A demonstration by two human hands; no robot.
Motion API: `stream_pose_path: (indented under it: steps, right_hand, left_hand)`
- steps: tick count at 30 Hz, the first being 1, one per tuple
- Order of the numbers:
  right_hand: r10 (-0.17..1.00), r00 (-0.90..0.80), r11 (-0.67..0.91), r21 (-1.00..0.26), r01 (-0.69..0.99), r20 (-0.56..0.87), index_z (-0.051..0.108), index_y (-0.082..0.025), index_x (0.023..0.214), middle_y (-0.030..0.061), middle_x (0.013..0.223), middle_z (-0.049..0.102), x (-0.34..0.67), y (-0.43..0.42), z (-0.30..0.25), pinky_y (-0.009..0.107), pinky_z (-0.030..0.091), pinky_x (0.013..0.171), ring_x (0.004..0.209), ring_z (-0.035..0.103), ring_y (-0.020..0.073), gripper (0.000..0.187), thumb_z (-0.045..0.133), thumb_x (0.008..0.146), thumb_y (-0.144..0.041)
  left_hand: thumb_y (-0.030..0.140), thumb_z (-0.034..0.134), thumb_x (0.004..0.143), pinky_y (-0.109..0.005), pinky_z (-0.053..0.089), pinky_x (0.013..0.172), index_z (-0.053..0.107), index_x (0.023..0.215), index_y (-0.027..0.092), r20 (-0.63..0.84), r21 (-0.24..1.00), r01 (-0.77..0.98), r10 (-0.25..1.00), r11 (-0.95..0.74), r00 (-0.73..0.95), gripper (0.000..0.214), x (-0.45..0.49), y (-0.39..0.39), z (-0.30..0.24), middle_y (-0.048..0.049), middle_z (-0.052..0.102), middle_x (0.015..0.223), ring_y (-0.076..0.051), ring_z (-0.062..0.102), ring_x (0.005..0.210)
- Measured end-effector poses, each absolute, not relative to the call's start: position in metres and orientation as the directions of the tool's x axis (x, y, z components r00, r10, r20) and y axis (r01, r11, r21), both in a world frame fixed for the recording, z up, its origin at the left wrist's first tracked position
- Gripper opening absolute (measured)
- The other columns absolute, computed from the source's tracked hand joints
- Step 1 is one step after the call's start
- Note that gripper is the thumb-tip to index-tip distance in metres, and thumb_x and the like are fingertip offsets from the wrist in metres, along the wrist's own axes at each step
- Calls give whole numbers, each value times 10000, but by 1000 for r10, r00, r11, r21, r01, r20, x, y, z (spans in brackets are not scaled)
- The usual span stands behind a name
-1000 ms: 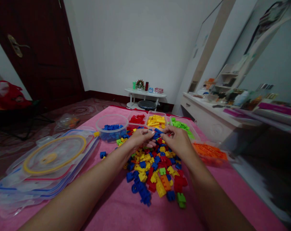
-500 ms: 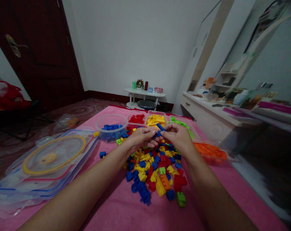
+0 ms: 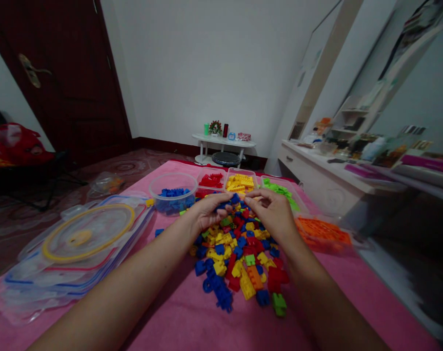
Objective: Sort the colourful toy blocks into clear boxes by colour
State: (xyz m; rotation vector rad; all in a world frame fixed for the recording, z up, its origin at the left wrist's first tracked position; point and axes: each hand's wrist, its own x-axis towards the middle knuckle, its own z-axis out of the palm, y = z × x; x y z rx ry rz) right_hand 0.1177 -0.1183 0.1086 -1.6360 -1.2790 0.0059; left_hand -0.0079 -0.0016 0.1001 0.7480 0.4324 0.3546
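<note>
My left hand (image 3: 210, 212) is closed around blue toy bricks (image 3: 235, 199), which stick out past its thumb and fingertips. Just to the right, my right hand (image 3: 271, 207) has thumb and fingers drawn together in a pinch; whatever is between them, if anything, is hidden. Both hands hover over a mixed pile of toy bricks (image 3: 239, 253) in yellow, red, blue, green and orange. Behind the left hand stands a round clear tub (image 3: 173, 179) holding blue bricks.
Clear boxes hold red bricks (image 3: 211, 181), yellow bricks (image 3: 240, 183), green bricks (image 3: 280, 189) and orange bricks (image 3: 323, 231). Stacked clear lids (image 3: 90, 234) lie at left on the pink cloth (image 3: 163, 312). A white dresser (image 3: 316, 170) stands at right.
The blue piece that stood up from my right fingers no longer shows there. Blue bricks now sit in my left hand, and the right fingertips have come apart from them.
</note>
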Motion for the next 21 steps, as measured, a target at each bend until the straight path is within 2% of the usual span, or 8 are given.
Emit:
stream_pose_path:
  steps: [3, 5, 7, 9, 11, 13, 17, 21]
  right_hand:
    - [725, 430, 70, -679, 731, 537, 694, -151, 769, 40, 734, 667, 118, -119, 110, 227, 387, 489, 513, 506, 107, 178, 608, 742, -304]
    - [731, 420, 68, -669, 740, 538, 692, -150, 770, 32, 717, 657, 116, -119, 110, 226, 383, 498, 523, 512, 110, 170, 596, 748, -289]
    - [739, 402, 55, -643, 764, 540, 695, -156, 764, 20, 688, 646, 114, -118, 109, 227, 380, 513, 534, 510, 112, 159, 584, 751, -269]
    - [771, 371, 20, -602, 798, 517, 701, -165, 756, 9, 665, 643, 115, -117, 107, 230, 378, 535, 544, 510, 114, 148, 577, 749, -246]
    - [836, 325, -28, -556, 830, 442, 708, -177, 752, 4, 668, 652, 117, -116, 104, 230, 377, 548, 557, 520, 116, 138, 583, 740, -234]
    - [904, 271, -69, -514, 855, 329, 714, -193, 765, 1, 689, 667, 120, -117, 101, 226, 376, 553, 585, 546, 122, 124, 603, 724, -232]
    - [983, 160, -111, -414, 903, 87, 712, -229, 795, -12, 728, 686, 120, -124, 100, 213, 365, 540, 635, 584, 130, 139, 672, 662, -220]
    - [996, 48, -68, -288, 955, -73, 718, -262, 857, -26, 803, 698, 113, -133, 107, 213, 362, 556, 691, 601, 142, 320, 758, 546, -201]
  left_hand:
    - [121, 543, 807, -68, 198, 313, 552, 757, 91, -121, 852, -275, 679, 445, 724, 58, -19, 22, 109, -33, 569, 673, 2, 409, 419]
    - [183, 575, 778, -91, 240, 348, 576, 779, 99, 65, 947, -298, 839, 119, 541, 84, -32, 43, 110, -27, 582, 680, -20, 442, 459]
    - [260, 576, 764, -135, 352, 430, 622, 859, 116, 279, 960, -92, 914, -264, 295, 178, -48, 65, 108, -31, 621, 701, -63, 504, 521]
    - [290, 564, 758, -208, 454, 604, 664, 913, 136, 428, 846, 239, 875, -476, 227, 239, -62, 82, 103, -60, 677, 805, -134, 594, 692]
    - [307, 587, 740, -282, 462, 775, 697, 914, 153, 460, 683, 495, 842, -538, 281, 257, -70, 91, 99, -86, 697, 916, -206, 616, 873]
    - [318, 598, 741, -319, 434, 867, 715, 921, 165, 462, 570, 591, 817, -571, 344, 263, -70, 89, 97, -98, 695, 983, -244, 605, 971]
    - [290, 568, 772, -296, 447, 840, 716, 964, 176, 482, 522, 480, 708, -705, 516, 268, -53, 68, 99, -79, 702, 980, -213, 626, 896]
    - [256, 602, 733, -249, 452, 706, 726, 895, 158, 346, 534, 304, 532, -789, 773, 226, -37, 48, 97, -58, 717, 847, -174, 628, 750]
